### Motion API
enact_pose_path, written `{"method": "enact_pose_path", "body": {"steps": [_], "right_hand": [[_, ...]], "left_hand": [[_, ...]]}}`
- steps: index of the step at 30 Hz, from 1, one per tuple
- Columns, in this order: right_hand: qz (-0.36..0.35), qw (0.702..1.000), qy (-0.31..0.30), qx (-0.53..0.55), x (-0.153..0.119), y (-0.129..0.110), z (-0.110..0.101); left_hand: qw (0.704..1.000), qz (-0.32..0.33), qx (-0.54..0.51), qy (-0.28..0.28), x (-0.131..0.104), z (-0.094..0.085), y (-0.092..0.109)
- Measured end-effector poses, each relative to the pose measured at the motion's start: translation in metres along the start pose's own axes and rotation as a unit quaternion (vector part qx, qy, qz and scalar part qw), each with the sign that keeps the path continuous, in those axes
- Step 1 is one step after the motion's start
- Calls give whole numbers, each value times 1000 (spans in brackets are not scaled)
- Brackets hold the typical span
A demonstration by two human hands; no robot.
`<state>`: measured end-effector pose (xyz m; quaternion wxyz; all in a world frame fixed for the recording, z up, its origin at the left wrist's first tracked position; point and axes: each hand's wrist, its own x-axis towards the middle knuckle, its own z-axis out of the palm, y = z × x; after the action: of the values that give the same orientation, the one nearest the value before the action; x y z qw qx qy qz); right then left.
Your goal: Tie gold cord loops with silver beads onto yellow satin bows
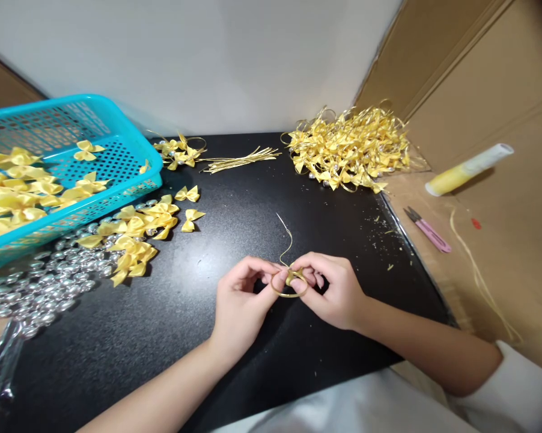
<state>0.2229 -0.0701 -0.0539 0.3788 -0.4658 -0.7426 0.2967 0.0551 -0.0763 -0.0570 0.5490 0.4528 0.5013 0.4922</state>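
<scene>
Between the fingertips of my left hand and my right hand is a gold cord loop, held low over the black tabletop. Both hands pinch it, one from each side. A small yellow bow seems to sit at the top of the loop, mostly covered by my fingers. From there a thin thread curves away across the table, with a needle at its far end. Left of my hands lie loose yellow ribbon bows.
A turquoise basket of yellow bows stands at left, beside silver beads. At the back lie gold cord pieces and a heap of looped bows. Pink thread snips and a yellow-white tube are at right.
</scene>
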Motion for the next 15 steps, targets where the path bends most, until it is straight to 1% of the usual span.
{"method": "enact_pose_path", "body": {"steps": [5, 9, 12, 15], "right_hand": [[-51, 998, -4, -28, 2, 0, -1], [-58, 998, -7, -29, 3, 1, -1], [-54, 998, -5, -24, 4, 2, -2], [-53, 998, -7, -22, 3, 3, -2]], "left_hand": [[1000, -6, 20, -2, -1, 1, -2], [999, -1, 43, -18, -1, 0, -3], [993, 31, 103, -44, 0, -1, -1], [978, 83, 179, -70, -1, -2, 2]]}}
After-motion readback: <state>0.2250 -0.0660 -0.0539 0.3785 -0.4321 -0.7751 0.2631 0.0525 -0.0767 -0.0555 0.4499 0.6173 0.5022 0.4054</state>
